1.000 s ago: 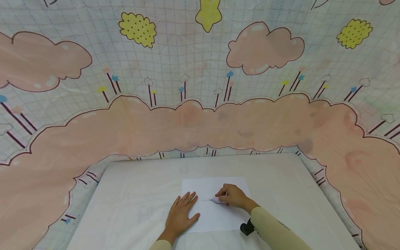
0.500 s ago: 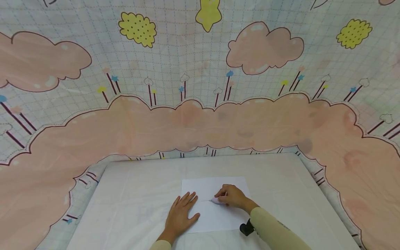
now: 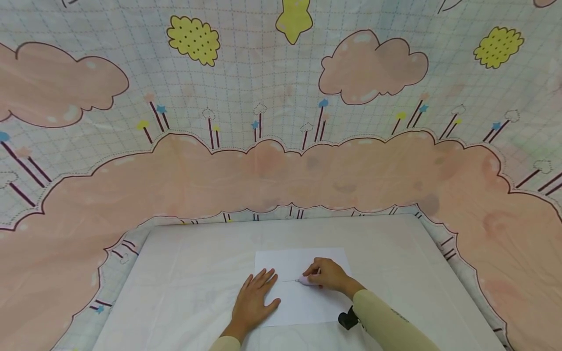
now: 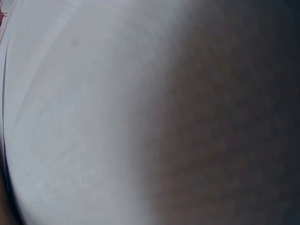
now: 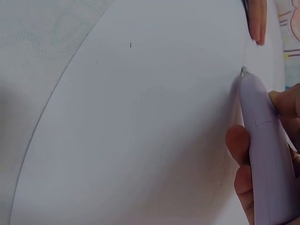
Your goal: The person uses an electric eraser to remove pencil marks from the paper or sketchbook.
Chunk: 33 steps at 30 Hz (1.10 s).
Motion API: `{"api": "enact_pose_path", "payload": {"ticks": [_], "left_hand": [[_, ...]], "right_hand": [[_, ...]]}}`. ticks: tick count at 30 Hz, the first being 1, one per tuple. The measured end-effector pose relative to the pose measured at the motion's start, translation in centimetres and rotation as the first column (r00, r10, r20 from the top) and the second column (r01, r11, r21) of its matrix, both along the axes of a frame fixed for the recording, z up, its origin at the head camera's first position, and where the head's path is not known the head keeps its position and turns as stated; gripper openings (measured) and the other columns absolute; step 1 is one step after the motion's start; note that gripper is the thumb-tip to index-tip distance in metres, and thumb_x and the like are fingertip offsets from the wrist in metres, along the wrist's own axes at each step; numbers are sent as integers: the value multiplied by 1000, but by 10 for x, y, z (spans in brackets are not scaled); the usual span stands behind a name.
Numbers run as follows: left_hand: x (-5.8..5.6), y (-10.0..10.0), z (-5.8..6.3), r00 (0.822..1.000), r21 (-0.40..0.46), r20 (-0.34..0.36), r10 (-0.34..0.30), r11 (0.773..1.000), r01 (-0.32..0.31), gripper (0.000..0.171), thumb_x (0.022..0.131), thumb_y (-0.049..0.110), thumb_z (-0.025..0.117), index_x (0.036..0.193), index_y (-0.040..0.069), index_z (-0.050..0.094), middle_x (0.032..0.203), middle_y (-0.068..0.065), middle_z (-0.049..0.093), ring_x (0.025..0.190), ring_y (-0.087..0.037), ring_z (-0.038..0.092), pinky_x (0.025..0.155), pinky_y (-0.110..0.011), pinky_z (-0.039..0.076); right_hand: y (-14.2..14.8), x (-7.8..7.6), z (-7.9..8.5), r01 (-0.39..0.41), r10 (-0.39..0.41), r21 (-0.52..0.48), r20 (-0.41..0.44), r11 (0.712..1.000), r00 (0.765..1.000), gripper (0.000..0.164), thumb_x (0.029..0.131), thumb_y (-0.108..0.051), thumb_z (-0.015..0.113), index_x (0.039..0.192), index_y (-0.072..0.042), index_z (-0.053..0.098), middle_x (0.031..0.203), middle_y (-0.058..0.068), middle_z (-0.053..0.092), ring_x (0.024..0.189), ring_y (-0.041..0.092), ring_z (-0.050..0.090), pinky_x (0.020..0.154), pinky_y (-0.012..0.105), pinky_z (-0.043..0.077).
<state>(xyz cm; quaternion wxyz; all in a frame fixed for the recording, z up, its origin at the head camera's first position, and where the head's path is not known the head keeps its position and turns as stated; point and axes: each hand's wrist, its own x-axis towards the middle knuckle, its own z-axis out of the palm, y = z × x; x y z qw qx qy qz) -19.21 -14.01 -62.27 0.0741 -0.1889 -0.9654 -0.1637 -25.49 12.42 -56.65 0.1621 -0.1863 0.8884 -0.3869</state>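
Note:
A white sheet of paper [image 3: 307, 309] lies on the white-covered table. My left hand [image 3: 254, 302] rests flat on its left side, fingers spread and thumb out. In my right hand [image 3: 330, 276] is a thick lavender pen-shaped tool [image 5: 269, 154], gripped between thumb and fingers. Its small metallic tip [image 5: 243, 70] points left and is at the paper; whether it touches cannot be told. From the tip a thin faint line [image 3: 288, 281] runs left across the sheet. The left wrist view is mostly a dark blur beside a white surface.
The white tabletop [image 3: 189, 282] stretches around the sheet. Behind and beside it hangs a cloth [image 3: 281, 178] printed with clouds and stars. A black heart-shaped item [image 3: 348, 319] sits by my right wrist. The right wrist view shows a short dark mark [image 5: 131, 45] on the paper.
The lavender tool's tip has shifted very slightly to the right along the line. My left hand stays in place on the paper.

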Motion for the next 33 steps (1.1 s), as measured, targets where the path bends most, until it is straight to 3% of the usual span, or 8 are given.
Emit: {"api": "enact_pose_path", "payload": {"ticks": [13,33], "left_hand": [[0,1,5,999,15,34,0,1000,0,62,88,52,61,141,19,56,152,5,46,143,-21,38,119,-49,27],[-3,1,3,999,8,36,4,1000,-5,62,87,52,62,140,20,56,152,7,45,143,-20,38,119,-49,27]], "right_hand": [[0,0,0,14,-14,-7,8,1000,1000,14,87,-14,72,98,-10,78,80,-3,54,61,9,54,50,21,48],[2,-3,3,-15,16,-31,11,999,1000,16,88,-13,69,100,-8,78,81,-3,56,61,8,54,51,21,49]]}}
